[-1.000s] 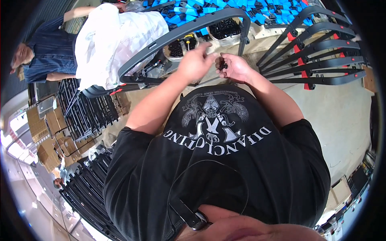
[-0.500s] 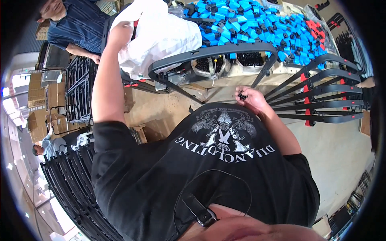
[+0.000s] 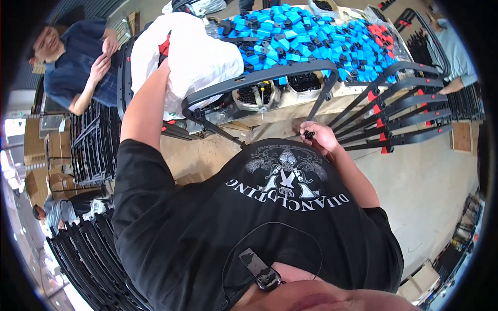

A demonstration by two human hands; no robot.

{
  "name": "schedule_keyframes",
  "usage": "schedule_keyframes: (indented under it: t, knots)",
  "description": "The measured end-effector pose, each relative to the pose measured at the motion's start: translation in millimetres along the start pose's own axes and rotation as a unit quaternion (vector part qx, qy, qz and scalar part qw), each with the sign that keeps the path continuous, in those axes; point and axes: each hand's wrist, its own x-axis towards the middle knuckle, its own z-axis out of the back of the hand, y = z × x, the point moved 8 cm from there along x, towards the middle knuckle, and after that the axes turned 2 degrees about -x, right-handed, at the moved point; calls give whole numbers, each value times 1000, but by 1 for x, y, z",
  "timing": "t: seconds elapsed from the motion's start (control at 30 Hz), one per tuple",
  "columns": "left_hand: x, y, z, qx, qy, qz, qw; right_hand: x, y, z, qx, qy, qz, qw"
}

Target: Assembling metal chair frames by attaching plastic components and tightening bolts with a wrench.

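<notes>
The right hand (image 3: 317, 136) pinches small black screws (image 3: 308, 135) beside the curved black frame (image 3: 259, 78); the left hand (image 3: 164, 66) (fingers hidden) reaches into the white bag (image 3: 192, 57) and should feel carefully.

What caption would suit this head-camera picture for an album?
Left hand reaches into a white plastic bag while right hand pinches small black parts beside a curved black frame.

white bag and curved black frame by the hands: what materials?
White bag: looks like thin plastic film, glossy and crumpled, left hand reaching into it. Curved black frame: likely moulded plastic, matte with a smooth even sheen; painted metal can't be ruled out.
</notes>
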Motion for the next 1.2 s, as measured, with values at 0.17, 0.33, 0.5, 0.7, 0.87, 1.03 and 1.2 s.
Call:
schedule_keyframes:
  t: [0.17, 0.33, 0.5, 0.7, 0.87, 1.03, 1.2]
  knots:
    - [-5, -5, 8, 15, -8, -18, 1000, -7, -3, 13, 4, -32, 6, 999]
    - [-16, -12, 12, 28, -26, -32, 999, -10, -3, 22, 6, -32, 16, 999]
    - [-37, 13, 40, 41, -41, -42, 997, -18, -5, 40, 25, -61, 7, 998]
    - [-28, 51, 82, 67, -73, -21, 995, -20, 5, 47, 39, -20, 26, 999]
    - [-58, -4, 168, -347, -240, 67, 904, -29, 18, 58, 61, -50, 31, 996]
    - [-161, -128, 158, -653, -150, -125, 732, -23, 38, 55, 139, 53, 58, 987]
    - [-238, -282, -32, -809, 105, -69, 575, -22, 62, 56, 99, 55, 46, 993]
